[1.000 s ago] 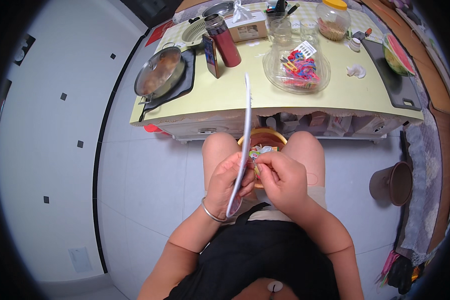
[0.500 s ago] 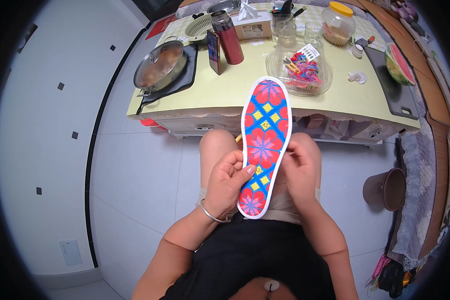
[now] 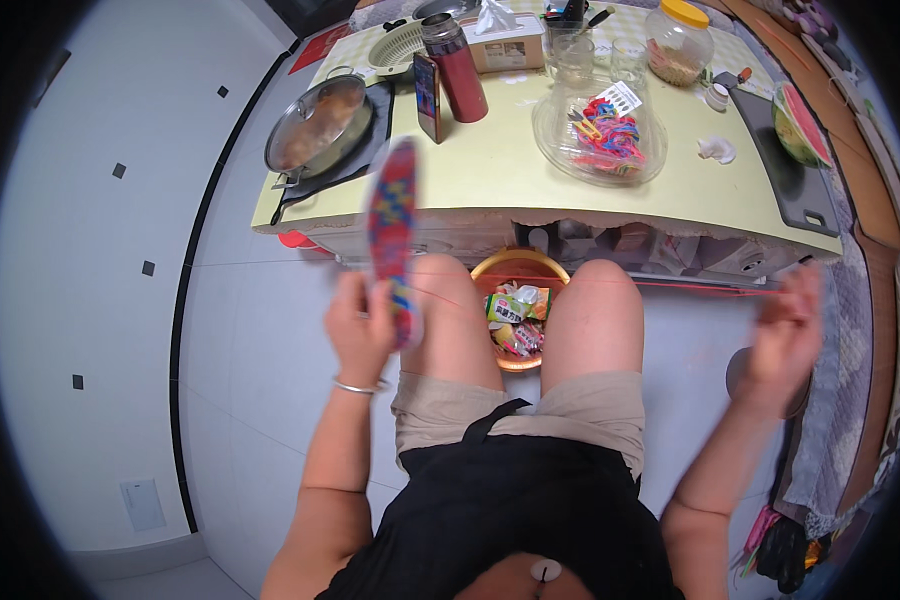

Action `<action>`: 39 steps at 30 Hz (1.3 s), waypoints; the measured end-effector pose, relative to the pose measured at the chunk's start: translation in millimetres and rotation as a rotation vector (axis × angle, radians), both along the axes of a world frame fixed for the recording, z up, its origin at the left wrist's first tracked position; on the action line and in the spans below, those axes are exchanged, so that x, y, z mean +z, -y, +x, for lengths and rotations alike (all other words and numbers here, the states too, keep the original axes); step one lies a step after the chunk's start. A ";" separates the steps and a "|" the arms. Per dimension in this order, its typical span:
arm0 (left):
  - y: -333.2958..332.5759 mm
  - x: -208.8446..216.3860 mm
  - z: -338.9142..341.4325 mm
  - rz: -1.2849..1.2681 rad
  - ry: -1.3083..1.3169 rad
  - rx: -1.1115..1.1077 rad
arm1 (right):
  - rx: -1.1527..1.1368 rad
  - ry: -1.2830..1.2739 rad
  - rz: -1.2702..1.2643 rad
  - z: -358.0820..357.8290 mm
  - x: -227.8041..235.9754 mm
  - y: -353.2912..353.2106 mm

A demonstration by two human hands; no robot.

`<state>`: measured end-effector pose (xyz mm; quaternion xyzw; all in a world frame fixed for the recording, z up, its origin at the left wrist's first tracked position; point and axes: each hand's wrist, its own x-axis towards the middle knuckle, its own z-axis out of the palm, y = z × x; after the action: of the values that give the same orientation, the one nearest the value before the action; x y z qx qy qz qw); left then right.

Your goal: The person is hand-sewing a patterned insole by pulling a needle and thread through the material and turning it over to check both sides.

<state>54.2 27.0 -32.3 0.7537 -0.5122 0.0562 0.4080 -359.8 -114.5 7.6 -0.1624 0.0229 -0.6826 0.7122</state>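
Observation:
My left hand [image 3: 362,322] grips the lower end of a colourful embroidered insole [image 3: 394,238], red and blue with a patchwork pattern, held upright and blurred to the left of my left knee. A thin red thread [image 3: 610,283] runs taut from the insole across both knees to my right hand [image 3: 785,330], which pinches its far end out at the right, blurred. Any needle in those fingers is too small to see. A silver bangle sits on my left wrist.
A yellow-topped table [image 3: 510,185] stands ahead with a lidded pan [image 3: 320,125], red flask [image 3: 458,70], phone, clear bowl of coloured threads [image 3: 602,135], jar and watermelon half [image 3: 800,125]. An orange bin [image 3: 515,310] with wrappers sits between my knees. White tiled floor lies left.
The insole has swung from in front of my lap to the left in my left hand. My right hand has let go of it and pulled far right, drawing the red thread taut.

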 end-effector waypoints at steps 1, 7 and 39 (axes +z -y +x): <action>-7.7 -2.2 30.4 -0.021 0.159 0.088 | -0.049 0.084 -0.040 -60.7 -16.6 22.7; -37.3 -2.9 119.4 -0.134 -0.149 0.272 | -0.813 -0.200 0.207 -438.6 -103.1 48.8; -5.6 23.8 -90.2 -0.051 -1.155 -0.504 | -0.493 -1.455 -0.864 180.9 -25.8 -72.7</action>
<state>-36.0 32.5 -8.5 0.5086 -0.3698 -0.4455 0.6373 -178.9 -41.8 -18.2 -0.8026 0.2449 -0.4932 0.2295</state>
